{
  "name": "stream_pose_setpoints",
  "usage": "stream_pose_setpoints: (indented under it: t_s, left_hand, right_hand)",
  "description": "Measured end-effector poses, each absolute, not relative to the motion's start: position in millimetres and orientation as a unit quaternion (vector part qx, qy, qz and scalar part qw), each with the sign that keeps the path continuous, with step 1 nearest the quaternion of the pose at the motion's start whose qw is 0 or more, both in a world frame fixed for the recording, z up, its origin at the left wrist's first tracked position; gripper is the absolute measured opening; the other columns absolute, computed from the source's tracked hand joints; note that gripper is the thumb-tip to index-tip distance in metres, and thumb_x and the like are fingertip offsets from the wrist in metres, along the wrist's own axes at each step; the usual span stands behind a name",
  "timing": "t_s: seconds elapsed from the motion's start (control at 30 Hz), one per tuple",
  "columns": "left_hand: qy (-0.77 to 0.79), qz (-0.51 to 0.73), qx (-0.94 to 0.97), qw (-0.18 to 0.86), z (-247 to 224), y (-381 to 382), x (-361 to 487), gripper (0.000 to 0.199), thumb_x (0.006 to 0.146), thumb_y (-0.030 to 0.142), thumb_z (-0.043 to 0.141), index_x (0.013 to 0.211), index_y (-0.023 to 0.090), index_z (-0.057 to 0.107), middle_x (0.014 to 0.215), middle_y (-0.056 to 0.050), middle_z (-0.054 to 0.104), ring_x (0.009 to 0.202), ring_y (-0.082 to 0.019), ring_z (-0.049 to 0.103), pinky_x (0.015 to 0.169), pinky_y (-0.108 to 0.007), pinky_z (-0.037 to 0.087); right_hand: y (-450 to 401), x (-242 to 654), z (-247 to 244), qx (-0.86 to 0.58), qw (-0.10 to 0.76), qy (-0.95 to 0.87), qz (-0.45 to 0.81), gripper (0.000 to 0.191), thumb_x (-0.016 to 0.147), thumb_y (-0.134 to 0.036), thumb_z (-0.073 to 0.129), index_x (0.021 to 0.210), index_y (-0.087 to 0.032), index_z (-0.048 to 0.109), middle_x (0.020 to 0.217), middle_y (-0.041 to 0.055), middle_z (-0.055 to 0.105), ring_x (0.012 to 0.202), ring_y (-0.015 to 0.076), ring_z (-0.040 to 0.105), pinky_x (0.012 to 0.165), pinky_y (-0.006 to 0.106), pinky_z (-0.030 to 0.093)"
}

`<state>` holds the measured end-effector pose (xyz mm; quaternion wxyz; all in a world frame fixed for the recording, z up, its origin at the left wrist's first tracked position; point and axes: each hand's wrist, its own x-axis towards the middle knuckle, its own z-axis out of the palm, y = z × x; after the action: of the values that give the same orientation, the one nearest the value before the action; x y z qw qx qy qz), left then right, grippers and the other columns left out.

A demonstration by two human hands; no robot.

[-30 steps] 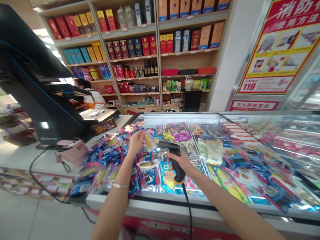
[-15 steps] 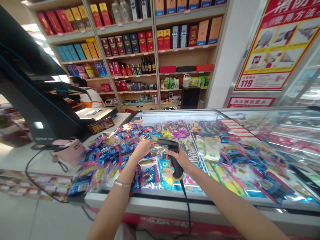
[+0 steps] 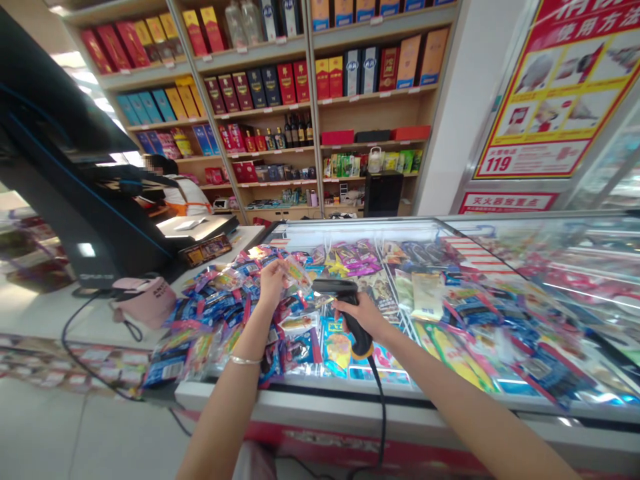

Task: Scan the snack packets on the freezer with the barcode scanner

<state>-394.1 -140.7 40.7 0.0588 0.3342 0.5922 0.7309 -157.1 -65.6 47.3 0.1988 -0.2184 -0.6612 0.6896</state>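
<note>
My left hand [image 3: 273, 283] pinches a small clear snack packet [image 3: 298, 275] by its edge, holding it up just left of the scanner head. My right hand [image 3: 361, 315] grips the handle of a black corded barcode scanner [image 3: 356, 327], with its head pointing left. A black cable [image 3: 381, 407] drops from the scanner's base over the front of the freezer. Below both hands, many colourful snack packets [image 3: 220, 313] lie heaped on the glass-topped chest freezer [image 3: 350, 400].
A black checkout monitor stand [image 3: 60, 180] rises at the left, with a pink bag [image 3: 143, 302] on the counter [image 3: 80, 327] beside it. A person in an orange apron [image 3: 185, 197] stands behind it. Wooden shelves [image 3: 250, 113] of boxed liquor fill the back.
My left hand has moved back left and up from the scanner head, lifting the packet clear of it. The right hand and scanner have stayed nearly still.
</note>
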Motion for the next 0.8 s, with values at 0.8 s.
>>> stream_pose_setpoints:
  t_s: [0.8]
  left_hand:
    - [0.541,0.764,0.334,0.105,41.0,-141.9,-396.8,0.016,0.068,0.022,0.057,0.058,0.019,0.045,0.057,0.005,0.041,0.05,-0.008,0.04,0.046,-0.018,0.032]
  right_hand:
    - [-75.4,-145.1,69.0,-0.276,0.162,-0.826,0.465,0.018,0.076,-0.028,0.06,0.063,-0.017,0.058,0.058,0.0039,0.067,0.046,0.0165,0.063,0.053,0.025,0.048]
